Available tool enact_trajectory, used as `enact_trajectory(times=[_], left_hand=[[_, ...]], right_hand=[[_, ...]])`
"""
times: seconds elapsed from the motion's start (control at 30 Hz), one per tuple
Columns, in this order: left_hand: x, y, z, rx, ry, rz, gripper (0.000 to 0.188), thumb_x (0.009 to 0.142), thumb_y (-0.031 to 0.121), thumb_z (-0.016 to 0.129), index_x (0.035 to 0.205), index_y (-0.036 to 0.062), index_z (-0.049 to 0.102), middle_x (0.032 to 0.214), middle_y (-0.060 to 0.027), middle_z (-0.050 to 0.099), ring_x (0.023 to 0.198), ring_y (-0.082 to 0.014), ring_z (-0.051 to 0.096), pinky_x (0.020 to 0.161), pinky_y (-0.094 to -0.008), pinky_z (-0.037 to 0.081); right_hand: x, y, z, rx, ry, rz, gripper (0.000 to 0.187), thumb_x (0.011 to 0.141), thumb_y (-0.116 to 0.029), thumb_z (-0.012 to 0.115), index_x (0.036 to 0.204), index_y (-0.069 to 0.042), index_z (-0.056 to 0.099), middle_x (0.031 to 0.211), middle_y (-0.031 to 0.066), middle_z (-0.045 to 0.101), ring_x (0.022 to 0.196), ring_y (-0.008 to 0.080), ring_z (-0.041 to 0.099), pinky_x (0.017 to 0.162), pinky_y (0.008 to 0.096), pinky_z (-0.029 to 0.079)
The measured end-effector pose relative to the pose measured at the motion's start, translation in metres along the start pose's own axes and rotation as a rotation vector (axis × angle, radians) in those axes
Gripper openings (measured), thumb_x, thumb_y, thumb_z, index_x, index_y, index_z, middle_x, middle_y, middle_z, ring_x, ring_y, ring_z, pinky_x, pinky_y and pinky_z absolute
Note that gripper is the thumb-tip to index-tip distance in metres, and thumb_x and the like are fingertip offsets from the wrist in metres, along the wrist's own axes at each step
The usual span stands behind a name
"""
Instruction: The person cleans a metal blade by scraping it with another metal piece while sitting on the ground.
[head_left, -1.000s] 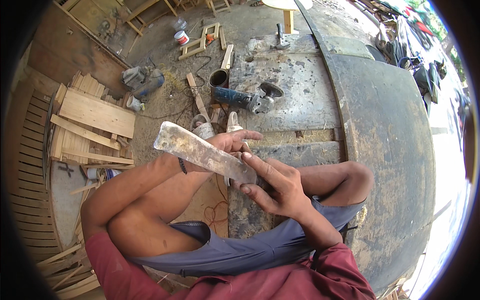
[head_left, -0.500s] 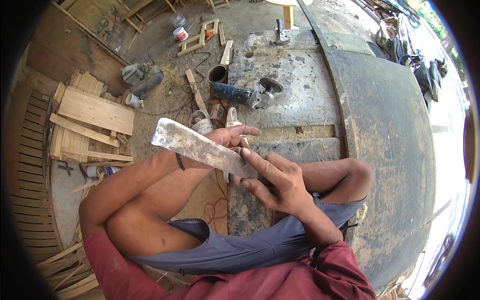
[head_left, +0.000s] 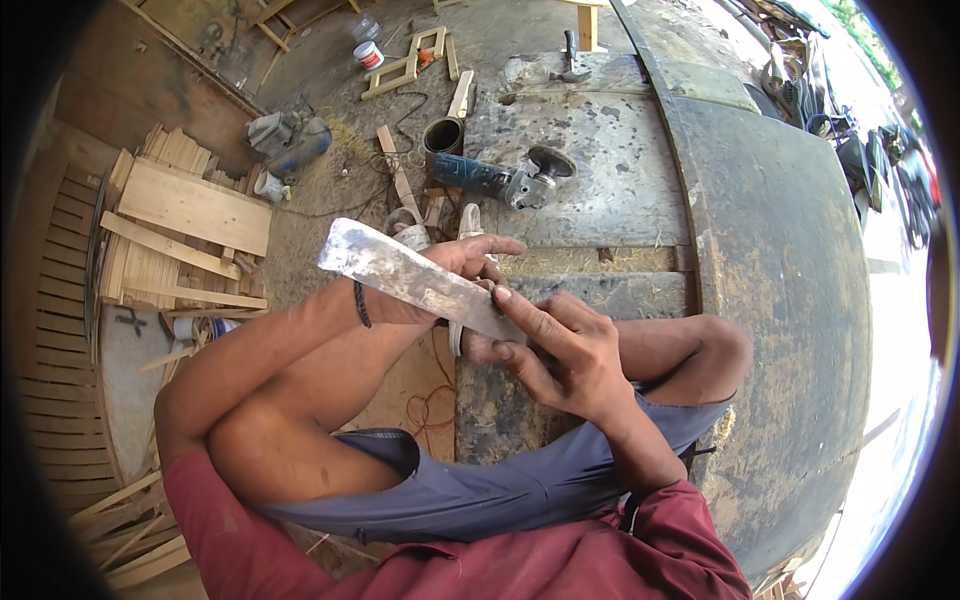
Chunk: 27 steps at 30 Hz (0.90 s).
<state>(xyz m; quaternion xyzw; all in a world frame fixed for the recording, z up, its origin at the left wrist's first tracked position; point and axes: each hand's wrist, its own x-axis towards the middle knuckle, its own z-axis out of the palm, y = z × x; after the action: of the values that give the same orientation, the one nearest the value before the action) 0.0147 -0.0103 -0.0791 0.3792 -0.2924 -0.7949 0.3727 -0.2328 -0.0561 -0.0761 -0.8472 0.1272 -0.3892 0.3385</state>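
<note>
A flat, worn metal blade (head_left: 425, 278), bright at its broad far-left end, lies slantwise across both my hands above my crossed legs. Underneath it, my left hand (head_left: 465, 262) supports the blade with bent fingers, while its index finger sticks out to the right; the blade hides part of the palm. My right hand (head_left: 560, 345) pinches the blade's near-right end, index finger laid along its upper edge and thumb by the lower one. Past my hands, an angle grinder (head_left: 500, 178) with a blue body and a disc rests on the stained board (head_left: 610, 210).
A hammer (head_left: 570, 62) lies at the board's far end. Beside the grinder stands a dark open cylinder (head_left: 443, 136). Stacked wood planks (head_left: 190, 210) are at left, near a blue machine (head_left: 300, 145). A dark sheet panel (head_left: 785, 300) spans the right. A red cord (head_left: 430, 415) lies below.
The blade and both hands have shifted slightly to the right, and the blade's broad end has come up a little and catches more light. The grip looks the same.
</note>
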Motion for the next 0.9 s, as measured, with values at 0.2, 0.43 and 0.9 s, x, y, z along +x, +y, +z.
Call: enact_trajectory(times=[0.2,0.43,0.9], left_hand=[[-0.004,-0.001,0.015,0.151,-0.048,0.064,0.099,0.081,0.023,0.086,0.154,-0.0002,0.023,0.119,-0.0034,0.059,0.120,-0.0188,0.057,0.104,-0.0342,0.046],[-0.006,0.009,0.019,0.289,-0.042,0.072,0.108,0.076,0.053,0.082,0.154,0.0032,0.026,0.112,-0.0085,0.059,0.102,-0.0155,0.060,0.091,-0.0304,0.051],[-0.002,0.013,0.012,0.362,-0.140,0.009,0.113,0.080,0.043,0.084,0.158,0.0045,0.011,0.121,-0.0131,0.055,0.110,-0.0206,0.060,0.094,-0.0334,0.050]], right_hand=[[0.000,0.004,-0.006,0.063,-0.027,0.116,0.059,0.082,-0.016,0.078,0.137,-0.008,0.060,0.075,0.0091,0.057,0.061,0.0245,0.058,0.058,0.0358,0.050],[-0.001,0.010,0.000,0.281,0.081,0.207,0.052,0.096,-0.025,0.063,0.137,0.005,0.054,0.076,0.0114,0.060,0.065,0.0185,0.060,0.060,0.0303,0.047],[-0.006,-0.001,0.014,0.269,-0.009,-0.078,0.062,0.090,-0.029,0.071,0.137,0.007,0.052,0.076,0.0127,0.061,0.060,0.0244,0.056,0.056,0.0357,0.047]])
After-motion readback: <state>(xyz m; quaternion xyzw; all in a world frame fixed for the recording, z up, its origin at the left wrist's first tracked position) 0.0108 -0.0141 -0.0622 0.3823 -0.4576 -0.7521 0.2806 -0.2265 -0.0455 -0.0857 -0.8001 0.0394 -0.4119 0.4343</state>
